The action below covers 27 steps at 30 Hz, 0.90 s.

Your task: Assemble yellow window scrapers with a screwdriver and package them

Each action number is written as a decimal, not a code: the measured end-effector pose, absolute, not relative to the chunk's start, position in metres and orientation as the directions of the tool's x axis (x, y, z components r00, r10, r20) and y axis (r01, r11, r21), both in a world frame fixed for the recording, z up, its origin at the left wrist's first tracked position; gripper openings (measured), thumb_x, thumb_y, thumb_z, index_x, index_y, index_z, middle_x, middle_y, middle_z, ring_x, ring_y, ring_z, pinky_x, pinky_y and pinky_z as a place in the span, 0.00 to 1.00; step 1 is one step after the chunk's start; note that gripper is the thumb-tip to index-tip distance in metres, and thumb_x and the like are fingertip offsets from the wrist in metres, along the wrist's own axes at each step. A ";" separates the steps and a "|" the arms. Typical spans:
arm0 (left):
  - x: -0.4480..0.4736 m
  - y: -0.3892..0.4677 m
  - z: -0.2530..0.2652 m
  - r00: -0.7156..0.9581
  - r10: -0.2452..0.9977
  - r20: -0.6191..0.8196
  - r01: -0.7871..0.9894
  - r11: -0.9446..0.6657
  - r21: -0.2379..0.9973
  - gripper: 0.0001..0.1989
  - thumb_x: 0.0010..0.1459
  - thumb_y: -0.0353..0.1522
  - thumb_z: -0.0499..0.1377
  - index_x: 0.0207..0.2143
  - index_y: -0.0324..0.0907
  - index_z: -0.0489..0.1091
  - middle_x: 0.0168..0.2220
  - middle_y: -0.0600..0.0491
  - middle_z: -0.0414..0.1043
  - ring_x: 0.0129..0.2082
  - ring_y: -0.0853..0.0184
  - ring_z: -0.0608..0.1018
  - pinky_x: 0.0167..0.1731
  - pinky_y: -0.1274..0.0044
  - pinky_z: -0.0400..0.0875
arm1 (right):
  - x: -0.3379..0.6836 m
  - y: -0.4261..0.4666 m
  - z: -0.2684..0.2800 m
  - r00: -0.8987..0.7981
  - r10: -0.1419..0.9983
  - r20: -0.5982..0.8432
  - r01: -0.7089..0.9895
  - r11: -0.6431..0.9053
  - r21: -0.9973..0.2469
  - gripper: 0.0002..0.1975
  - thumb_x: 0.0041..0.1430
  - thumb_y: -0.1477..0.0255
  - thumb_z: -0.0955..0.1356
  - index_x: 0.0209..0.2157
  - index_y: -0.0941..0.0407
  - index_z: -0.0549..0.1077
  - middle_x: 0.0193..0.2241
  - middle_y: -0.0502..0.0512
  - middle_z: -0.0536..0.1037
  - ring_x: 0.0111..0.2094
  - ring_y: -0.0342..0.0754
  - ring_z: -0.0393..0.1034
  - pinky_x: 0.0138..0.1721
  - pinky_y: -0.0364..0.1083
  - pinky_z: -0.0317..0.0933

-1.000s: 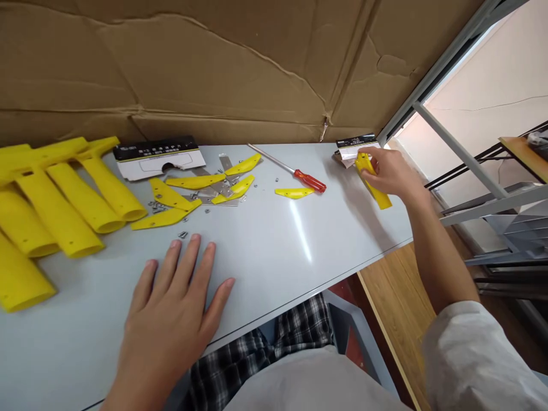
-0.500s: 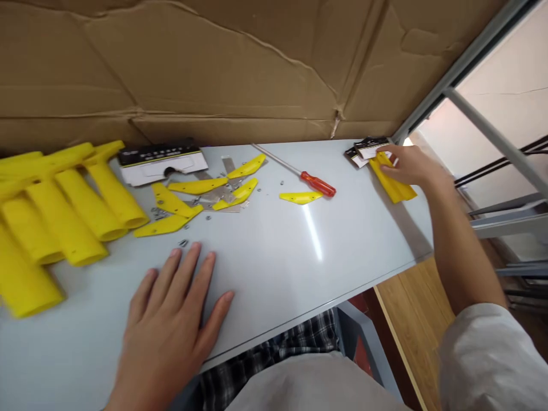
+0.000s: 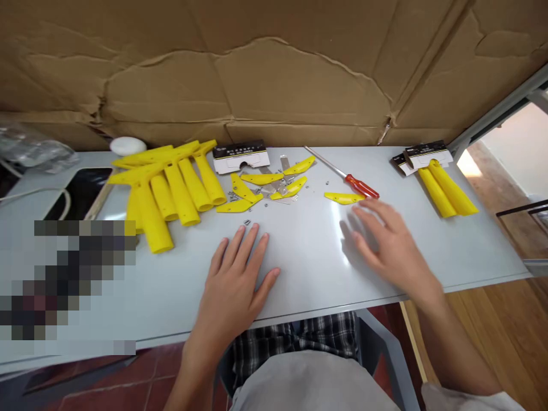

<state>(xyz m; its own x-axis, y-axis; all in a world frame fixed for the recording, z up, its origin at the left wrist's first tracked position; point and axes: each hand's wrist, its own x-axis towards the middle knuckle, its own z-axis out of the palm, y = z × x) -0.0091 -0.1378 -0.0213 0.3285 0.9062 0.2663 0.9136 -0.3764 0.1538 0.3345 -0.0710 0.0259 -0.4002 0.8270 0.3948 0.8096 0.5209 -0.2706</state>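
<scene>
My left hand (image 3: 235, 279) lies flat on the table, fingers spread, just in front of a few small screws (image 3: 247, 222). Above the tabletop, my right hand (image 3: 391, 248) is open and holds nothing. Its fingertips are close to a curved yellow plastic piece (image 3: 342, 198) and the red-handled screwdriver (image 3: 361, 186). Several more curved yellow pieces (image 3: 262, 179) lie mixed with thin metal blades (image 3: 285, 165) and loose hardware. At the far right, yellow handles (image 3: 440, 191) lie with black-and-white cards (image 3: 428, 154) at their upper ends.
Several yellow T-shaped hollow handles (image 3: 186, 191) are grouped on the left, near a white rounded object (image 3: 127, 146) and a dark flat device (image 3: 81, 194). A stack of black-and-white cards (image 3: 240, 157) stands by the cardboard wall (image 3: 274, 85). Clear plastic wrap (image 3: 34, 148) is far left.
My right hand has let go of the yellow handle at the right and come back toward the middle of the table. The view has swung left; my left hand stays flat.
</scene>
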 end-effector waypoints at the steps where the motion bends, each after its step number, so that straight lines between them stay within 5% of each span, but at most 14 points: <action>1: -0.009 -0.138 -0.021 0.324 0.909 0.261 0.915 -0.371 0.156 0.34 0.79 0.43 0.51 0.81 0.42 0.56 0.81 0.40 0.56 0.81 0.44 0.59 0.78 0.49 0.56 | 0.320 -0.079 0.017 -0.434 0.827 0.357 0.783 0.542 -0.305 0.24 0.76 0.69 0.67 0.69 0.53 0.73 0.67 0.68 0.76 0.71 0.66 0.69 0.71 0.69 0.66; 7: -0.004 -0.137 -0.020 0.288 0.931 0.225 0.927 -0.330 0.178 0.33 0.80 0.45 0.50 0.78 0.37 0.63 0.81 0.39 0.55 0.82 0.43 0.58 0.78 0.48 0.54 | 0.284 -0.087 -0.007 -0.451 0.846 0.284 0.736 0.533 -0.419 0.27 0.77 0.72 0.62 0.73 0.53 0.70 0.75 0.65 0.70 0.79 0.65 0.57 0.76 0.71 0.60; 22: 0.001 -0.138 -0.017 0.268 0.934 0.237 0.936 -0.311 0.164 0.32 0.80 0.44 0.51 0.77 0.38 0.65 0.81 0.41 0.55 0.82 0.44 0.58 0.79 0.50 0.56 | 0.284 -0.087 -0.028 -0.445 0.840 0.310 0.802 0.528 -0.279 0.26 0.78 0.69 0.61 0.71 0.59 0.74 0.75 0.67 0.70 0.78 0.64 0.61 0.79 0.69 0.56; 27: 0.001 -0.138 -0.016 0.274 0.933 0.233 0.931 -0.318 0.180 0.32 0.80 0.45 0.51 0.76 0.36 0.66 0.81 0.39 0.55 0.82 0.43 0.58 0.79 0.48 0.56 | 0.283 -0.088 -0.027 -0.459 0.841 0.285 0.810 0.528 -0.255 0.30 0.80 0.67 0.60 0.78 0.57 0.64 0.78 0.66 0.65 0.80 0.63 0.58 0.79 0.71 0.56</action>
<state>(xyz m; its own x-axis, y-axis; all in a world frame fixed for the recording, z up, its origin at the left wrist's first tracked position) 0.0006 -0.1376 -0.0163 0.2738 0.9332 0.2328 0.9309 -0.3180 0.1799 0.2831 -0.0882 -0.0265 -0.4591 0.8413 0.2853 0.8098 0.5284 -0.2550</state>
